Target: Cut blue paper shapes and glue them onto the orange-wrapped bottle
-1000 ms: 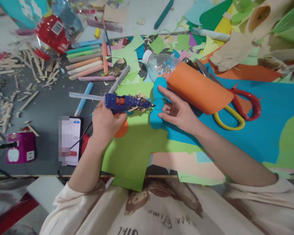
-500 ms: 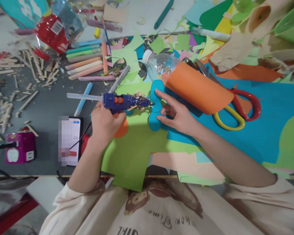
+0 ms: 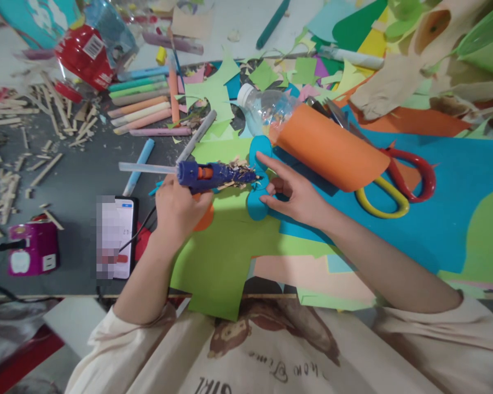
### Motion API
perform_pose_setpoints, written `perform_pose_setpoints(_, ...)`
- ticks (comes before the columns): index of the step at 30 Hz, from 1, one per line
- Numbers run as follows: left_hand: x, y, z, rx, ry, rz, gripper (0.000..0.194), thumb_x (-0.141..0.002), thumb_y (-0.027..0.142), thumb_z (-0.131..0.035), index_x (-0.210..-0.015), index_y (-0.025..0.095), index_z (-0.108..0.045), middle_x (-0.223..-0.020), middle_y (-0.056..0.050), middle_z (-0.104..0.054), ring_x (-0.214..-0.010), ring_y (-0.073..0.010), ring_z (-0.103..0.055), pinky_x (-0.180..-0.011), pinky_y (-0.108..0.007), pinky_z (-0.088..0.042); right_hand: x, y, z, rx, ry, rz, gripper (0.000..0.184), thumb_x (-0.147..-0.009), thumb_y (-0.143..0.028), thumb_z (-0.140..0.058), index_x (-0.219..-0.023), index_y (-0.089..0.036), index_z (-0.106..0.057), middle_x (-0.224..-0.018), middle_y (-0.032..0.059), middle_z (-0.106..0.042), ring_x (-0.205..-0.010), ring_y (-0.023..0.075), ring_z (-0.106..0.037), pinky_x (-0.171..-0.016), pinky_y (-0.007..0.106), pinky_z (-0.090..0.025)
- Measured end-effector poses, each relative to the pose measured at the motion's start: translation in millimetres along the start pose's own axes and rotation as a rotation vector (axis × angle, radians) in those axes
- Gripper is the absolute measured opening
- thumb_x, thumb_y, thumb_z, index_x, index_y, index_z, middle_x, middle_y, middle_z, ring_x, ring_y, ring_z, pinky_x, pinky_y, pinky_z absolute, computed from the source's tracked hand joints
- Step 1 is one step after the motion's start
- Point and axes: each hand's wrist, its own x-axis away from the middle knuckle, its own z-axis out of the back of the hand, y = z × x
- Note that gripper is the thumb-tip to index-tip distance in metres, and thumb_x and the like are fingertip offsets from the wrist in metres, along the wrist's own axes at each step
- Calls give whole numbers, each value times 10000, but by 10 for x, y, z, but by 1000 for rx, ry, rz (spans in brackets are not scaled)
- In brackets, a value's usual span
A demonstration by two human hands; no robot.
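My left hand (image 3: pixel 179 207) is wrapped round the grip of a blue hot glue gun (image 3: pixel 215 174) with a clear glue stick out of its back; its scrap-covered nozzle points right at a blue paper cut-out (image 3: pixel 257 203). My right hand (image 3: pixel 296 192) pinches and holds that cut-out on the green paper, index finger stretched along its upper lobe. Just beyond lies a clear plastic bottle (image 3: pixel 266 108) wrapped in orange paper (image 3: pixel 330 146).
Red and yellow scissors (image 3: pixel 410 183) lie on a large blue sheet (image 3: pixel 455 186). Chalk sticks (image 3: pixel 141 106), wood splinters (image 3: pixel 36 137), a phone (image 3: pixel 115 235), a purple power adapter (image 3: pixel 33 247), a red-labelled bottle (image 3: pixel 88 52) and paper scraps crowd the dark table.
The glue gun shifted slightly right and down toward the cut-out. My right fingers closed in more on the blue cut-out, which moved a little.
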Motion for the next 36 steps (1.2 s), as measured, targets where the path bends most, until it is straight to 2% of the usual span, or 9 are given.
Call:
perform_pose_setpoints(3,-4,31,26,6,-40,-4,183,-642,269,-614,-674,249,-435,-613,-30,-536,-770,-291,-661,-696,-405,-499,0,8,0,-12,2,-13,685,-893,-423,-576,-1520,-315,-323,-1317,98,-530,-755,140,-557,-714,347,-579)
perform_pose_setpoints(7,-3,33,45,-5,-54,-7,151,-647,267,-612,-724,248,-483,-645,-34,-562,-800,-290,-658,-722,-402,-500,-2,9,1,-44,10,-44,696,-886,-459,-578,-1520,-334,-318,-1403,87,-487,-767,142,-575,-726,361,-581)
perform_pose_setpoints(11,-17,13,55,-16,-89,-5,109,-685,289,-603,-766,247,-542,-691,-48,-605,-860,-305,-668,-781,-424,-506,-10,1,10,-83,10,-59,722,-886,-485,-579,-1528,-302,-302,-1379,92,-509,-781,140,-595,-752,361,-578)
perform_pose_setpoints(14,-35,18,54,-51,-77,14,150,-659,273,-620,-797,227,-586,-694,-65,-627,-854,-327,-671,-775,-457,-508,-11,-2,17,-97,5,-59,728,-890,-474,-581,-1533,-296,-289,-1392,99,-500,-779,134,-599,-758,359,-576)
perform_pose_setpoints(19,-29,26,30,17,-99,7,156,-665,281,-627,-806,215,-609,-699,-73,-623,-844,-306,-652,-807,-462,-490,-3,1,9,-76,11,-58,710,-879,-440,-598,-1521,-313,-321,-1387,88,-508,-774,138,-599,-750,352,-583)
perform_pose_setpoints(22,-14,-4,3,44,-110,17,126,-664,287,-626,-764,223,-585,-688,-69,-599,-855,-308,-641,-818,-447,-472,2,5,3,-63,12,-50,708,-878,-443,-598,-1518,-302,-332,-1435,99,-472,-777,141,-603,-732,347,-588)
perform_pose_setpoints(28,-26,-39,16,37,-16,52,187,-653,312,-627,-692,247,-456,-641,-16,-510,-772,-257,-612,-729,-396,-458,-2,1,11,-76,4,-53,720,-891,-460,-586,-1531,-290,-302,-1425,108,-485,-801,136,-616,-753,326,-584)
perform_pose_setpoints(32,-53,-30,47,47,-21,43,207,-656,312,-640,-722,253,-453,-669,-6,-496,-786,-241,-614,-732,-380,-451,-9,17,11,-109,25,-52,742,-877,-452,-607,-1528,-262,-305,-1290,98,-571,-755,126,-592,-748,320,-576)
perform_pose_setpoints(36,-79,-47,153,29,54,11,210,-616,328,-631,-763,235,-512,-689,-17,-555,-833,-273,-643,-720,-392,-474,-12,58,7,-127,45,-37,763,-864,-514,-618,-1520,-280,-308,-1032,51,-621,-740,150,-579,-725,332,-565)
